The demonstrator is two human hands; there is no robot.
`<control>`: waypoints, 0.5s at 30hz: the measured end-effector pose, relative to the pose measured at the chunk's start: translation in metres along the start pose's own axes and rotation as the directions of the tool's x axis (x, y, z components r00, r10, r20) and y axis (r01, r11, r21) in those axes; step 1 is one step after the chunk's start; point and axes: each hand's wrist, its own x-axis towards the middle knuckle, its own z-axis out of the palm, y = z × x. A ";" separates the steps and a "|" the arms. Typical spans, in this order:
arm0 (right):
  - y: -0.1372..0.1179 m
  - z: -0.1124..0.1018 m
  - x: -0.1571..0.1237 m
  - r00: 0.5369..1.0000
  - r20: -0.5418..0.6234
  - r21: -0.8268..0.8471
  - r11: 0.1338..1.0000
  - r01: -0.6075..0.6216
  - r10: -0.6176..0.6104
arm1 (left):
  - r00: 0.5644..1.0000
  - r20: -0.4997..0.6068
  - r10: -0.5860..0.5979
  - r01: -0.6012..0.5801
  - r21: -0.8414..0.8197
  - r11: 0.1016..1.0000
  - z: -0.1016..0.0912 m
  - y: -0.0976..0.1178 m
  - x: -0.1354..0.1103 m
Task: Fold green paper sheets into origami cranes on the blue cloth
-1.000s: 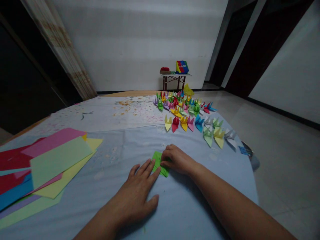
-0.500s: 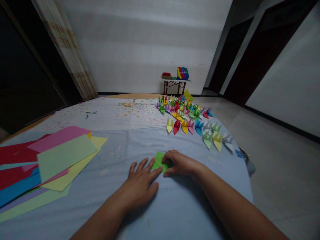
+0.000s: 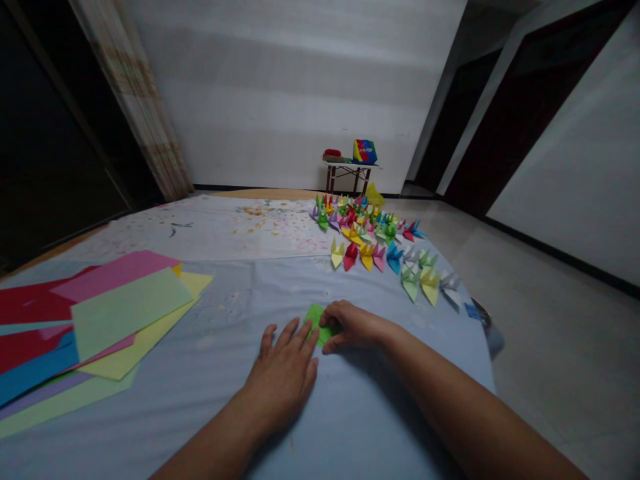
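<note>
**Green paper between both hands**

Blue cloth (image 3: 380,393) carries dozens of origami cranes (image 3: 365,243), too many to count, toward its far edge, plus one fanned stack of coloured paper sheets (image 3: 125,313) at left. One green folded paper (image 3: 315,320), long axis diagonal, lies right of my left hand (image 3: 283,377), which is open. My right hand (image 3: 353,327) is nearer, curled onto it; can't tell if gripping.
</note>
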 end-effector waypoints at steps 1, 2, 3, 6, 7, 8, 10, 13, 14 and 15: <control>0.000 0.000 0.000 1.000 0.003 0.000 1.000 -0.001 0.001 | 1.000 0.010 -0.007 0.007 0.002 1.000 0.000 -0.001 0.000; 0.000 0.000 0.000 1.000 0.004 0.002 1.000 -0.002 0.002 | 1.000 0.018 -0.014 0.014 0.002 1.000 0.000 -0.001 0.000; 0.000 0.000 -0.001 1.000 0.004 0.005 1.000 -0.001 0.001 | 0.999 0.023 -0.026 0.026 0.003 1.000 -0.001 -0.002 0.001; 0.000 0.000 -0.003 1.000 -0.018 0.004 1.000 0.008 -0.008 | 0.997 0.019 -0.077 0.077 0.012 0.997 -0.003 -0.005 0.004; 0.000 0.001 -0.004 1.000 -0.027 0.004 1.000 0.013 -0.013 | 0.995 0.016 -0.095 0.095 0.017 0.995 -0.003 -0.006 0.004; 0.000 0.002 -0.004 0.999 -0.036 0.004 1.000 0.016 -0.016 | 0.994 0.011 -0.106 0.106 0.023 0.994 -0.003 -0.006 0.005; 0.001 0.003 -0.005 0.999 -0.049 0.009 1.000 0.014 -0.014 | 0.995 -0.002 -0.104 0.104 0.034 0.994 -0.003 -0.006 0.005; 0.002 0.005 -0.005 0.998 -0.060 0.013 1.000 0.015 -0.015 | 0.997 -0.013 -0.077 0.078 0.040 0.996 -0.006 -0.001 0.003; 0.003 0.005 -0.005 0.998 -0.060 0.012 1.000 0.020 -0.019 | 0.998 -0.007 -0.065 0.065 0.035 0.997 -0.008 0.002 0.002; 0.003 0.005 -0.005 0.998 -0.059 0.009 1.000 0.024 -0.023 | 0.999 0.006 -0.051 0.050 0.026 0.998 -0.010 0.005 0.001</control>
